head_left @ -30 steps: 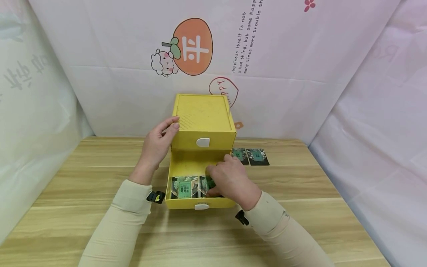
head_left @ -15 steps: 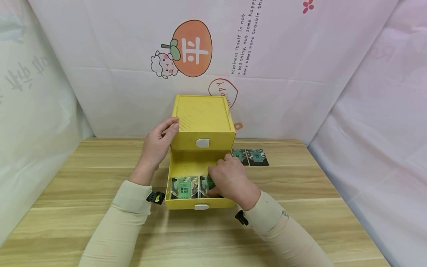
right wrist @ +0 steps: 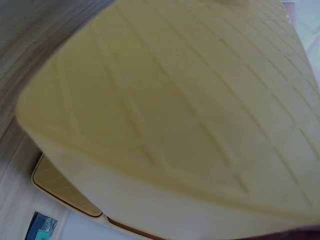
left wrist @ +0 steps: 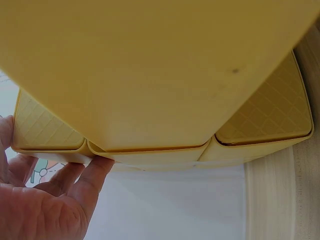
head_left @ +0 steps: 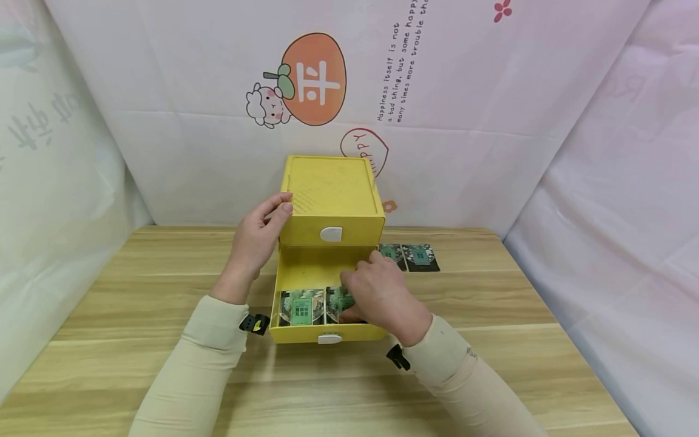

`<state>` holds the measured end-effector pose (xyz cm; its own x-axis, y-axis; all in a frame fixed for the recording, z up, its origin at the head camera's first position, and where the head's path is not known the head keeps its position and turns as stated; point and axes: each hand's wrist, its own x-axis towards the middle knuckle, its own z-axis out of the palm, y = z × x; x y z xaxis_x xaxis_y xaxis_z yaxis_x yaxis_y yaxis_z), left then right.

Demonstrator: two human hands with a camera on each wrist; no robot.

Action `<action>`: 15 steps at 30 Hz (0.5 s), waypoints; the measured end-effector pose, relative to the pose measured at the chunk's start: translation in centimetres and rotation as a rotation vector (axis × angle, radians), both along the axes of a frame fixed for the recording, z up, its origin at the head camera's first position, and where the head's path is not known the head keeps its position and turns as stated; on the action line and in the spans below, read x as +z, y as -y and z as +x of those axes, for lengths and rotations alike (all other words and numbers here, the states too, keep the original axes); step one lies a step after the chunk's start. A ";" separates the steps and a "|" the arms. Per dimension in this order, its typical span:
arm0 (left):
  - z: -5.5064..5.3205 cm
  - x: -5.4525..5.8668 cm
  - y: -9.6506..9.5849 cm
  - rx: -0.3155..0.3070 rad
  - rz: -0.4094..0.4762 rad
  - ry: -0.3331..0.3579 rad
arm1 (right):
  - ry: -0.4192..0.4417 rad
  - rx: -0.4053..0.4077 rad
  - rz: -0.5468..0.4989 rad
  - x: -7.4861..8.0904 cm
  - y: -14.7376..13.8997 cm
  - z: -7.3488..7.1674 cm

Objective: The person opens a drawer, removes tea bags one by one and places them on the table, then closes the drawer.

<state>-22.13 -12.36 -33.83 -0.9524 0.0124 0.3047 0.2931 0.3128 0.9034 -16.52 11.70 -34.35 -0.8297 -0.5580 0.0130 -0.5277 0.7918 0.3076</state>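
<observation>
A yellow two-tier drawer box (head_left: 333,188) stands at the middle back of the table, its lower drawer (head_left: 308,267) pulled out. My left hand (head_left: 253,237) rests its fingertips against the upper tier's left side. The left wrist view has those fingers (left wrist: 90,182) at the edge of the yellow casing. Inside the drawer, my right hand (head_left: 382,291) pinches a green tea sachet (head_left: 334,300) between thumb and fingers, covering its right part. Left of it lies another tea sachet (head_left: 302,308) near the drawer front. Ridged yellow plastic (right wrist: 175,110) fills most of the right wrist view.
Two more dark green tea sachets lie on the wooden table (head_left: 480,340), right of the box; the outer sachet (head_left: 420,258) shows whole. White handles mark both drawer fronts, the lower handle (head_left: 330,338) nearest. A printed white cloth (head_left: 464,170) hangs behind the box.
My right hand has shifted slightly right, and more of the sachet under it shows. My left hand stays at the box's side.
</observation>
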 end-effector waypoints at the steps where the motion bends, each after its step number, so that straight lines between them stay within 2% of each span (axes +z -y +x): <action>1: 0.0 0.0 0.0 0.000 0.000 0.001 | 0.009 -0.002 -0.007 0.0 -0.1 0.0; 9: 0.0 0.0 0.1 0.002 0.000 -0.001 | 0.043 0.044 -0.119 0.2 -0.9 0.2; 15: 0.0 0.0 0.1 0.003 0.004 -0.001 | 0.185 0.080 -0.252 1.0 -1.6 0.1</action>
<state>-22.18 -12.42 -33.80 -0.9522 0.0087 0.3053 0.2929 0.3100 0.9045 -16.42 13.32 -33.37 -0.7844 -0.6202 0.0122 -0.6202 0.7844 0.0001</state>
